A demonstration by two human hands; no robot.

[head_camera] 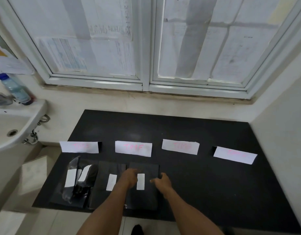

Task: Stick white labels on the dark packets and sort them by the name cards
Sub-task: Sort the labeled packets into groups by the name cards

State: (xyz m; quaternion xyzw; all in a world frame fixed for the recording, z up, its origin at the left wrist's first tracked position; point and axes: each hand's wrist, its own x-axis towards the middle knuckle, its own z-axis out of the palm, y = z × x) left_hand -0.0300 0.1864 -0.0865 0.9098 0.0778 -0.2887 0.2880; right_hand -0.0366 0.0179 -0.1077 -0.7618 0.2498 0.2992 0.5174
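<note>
Dark packets lie side by side on the black table [205, 175], near its front left. The rightmost packet [146, 197] carries a white label [140, 181]. My left hand [130, 178] rests flat on this packet, just left of the label. My right hand [160, 182] is at the packet's right edge with its fingers curled; whether it grips the edge is unclear. The middle packet [105, 168] has a label [111, 182] too. At the left, a glossy crumpled packet [78, 189] shows two labels. Name cards with pink writing stand in a row behind: far left [79, 147], second [133, 148], third [180, 146], far right [234, 155].
A white sink [14, 129] with a blue-capped bottle [15, 89] stands to the left of the table. A paper-covered window [146, 48] fills the wall behind. A pale box [34, 173] sits low beside the table's left edge.
</note>
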